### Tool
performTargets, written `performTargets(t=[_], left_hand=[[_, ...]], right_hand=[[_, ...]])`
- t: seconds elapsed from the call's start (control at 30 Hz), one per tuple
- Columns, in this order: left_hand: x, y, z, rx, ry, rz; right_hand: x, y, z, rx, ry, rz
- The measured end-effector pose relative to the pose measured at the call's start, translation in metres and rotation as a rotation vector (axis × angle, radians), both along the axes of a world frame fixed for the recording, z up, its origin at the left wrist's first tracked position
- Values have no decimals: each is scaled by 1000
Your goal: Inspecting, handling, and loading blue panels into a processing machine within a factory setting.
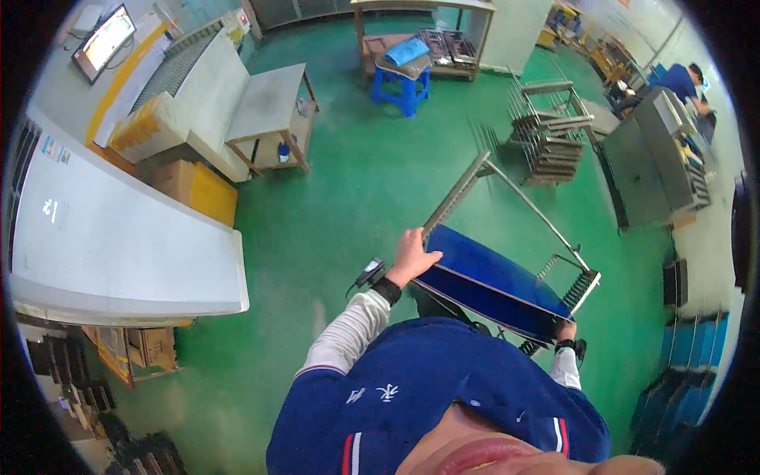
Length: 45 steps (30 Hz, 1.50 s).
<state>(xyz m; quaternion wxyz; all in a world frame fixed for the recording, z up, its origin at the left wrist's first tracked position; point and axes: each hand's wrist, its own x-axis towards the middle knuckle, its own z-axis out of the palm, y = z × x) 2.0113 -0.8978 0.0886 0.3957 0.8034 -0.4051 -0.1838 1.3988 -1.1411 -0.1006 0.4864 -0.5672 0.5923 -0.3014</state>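
Two long, dark blue panels, an outer blue panel [499, 265] and a nearer blue panel [495, 303], stand side by side in front of my body. They lie within a metal rack [532, 207] with slotted, comb-like end bars and a thin side rod. My left hand [413, 256] closes round the panels' left end, its thumb over the near edge. At their right end, low by my body, my right hand [565, 328] grips the nearer panel's corner; most of its fingers are hidden. Whether the panels rest in the slots I cannot tell.
A large white machine cover [134, 237] stands at my left, with a small table [273, 95] beyond it. A blue stool [402, 85] and stacked metal racks [550, 134] are ahead. Another person [679, 83] sits far right near a grey cabinet [649, 166]. Blue panels [689, 352] lean at right.
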Motion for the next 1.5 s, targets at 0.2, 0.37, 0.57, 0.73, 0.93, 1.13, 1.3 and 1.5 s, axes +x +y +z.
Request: performTargets(t=[0.2, 0.37, 0.57, 0.73, 0.93, 1.13, 1.3, 1.5], left_hand=[[130, -21, 24, 31, -79, 246], [216, -33, 15, 88, 1, 462], [338, -44, -13, 84, 68, 544], [470, -74, 5, -67, -4, 537], [594, -90, 39, -105, -22, 578], [695, -138, 15, -61, 30, 591], [788, -161, 10, 1, -21, 867], [847, -154, 16, 74, 63, 1023]], right_hand=[[275, -110, 85, -69, 250, 172], [400, -188, 54, -122, 447, 336], [555, -258, 26, -288, 538, 440], [669, -274, 35, -234, 396, 411], [840, -292, 94, -494, 445, 408], [910, -447, -2, -482, 513, 616], [1143, -475, 35, -80, 27, 730], [1333, -530, 5, -132, 203, 1119]])
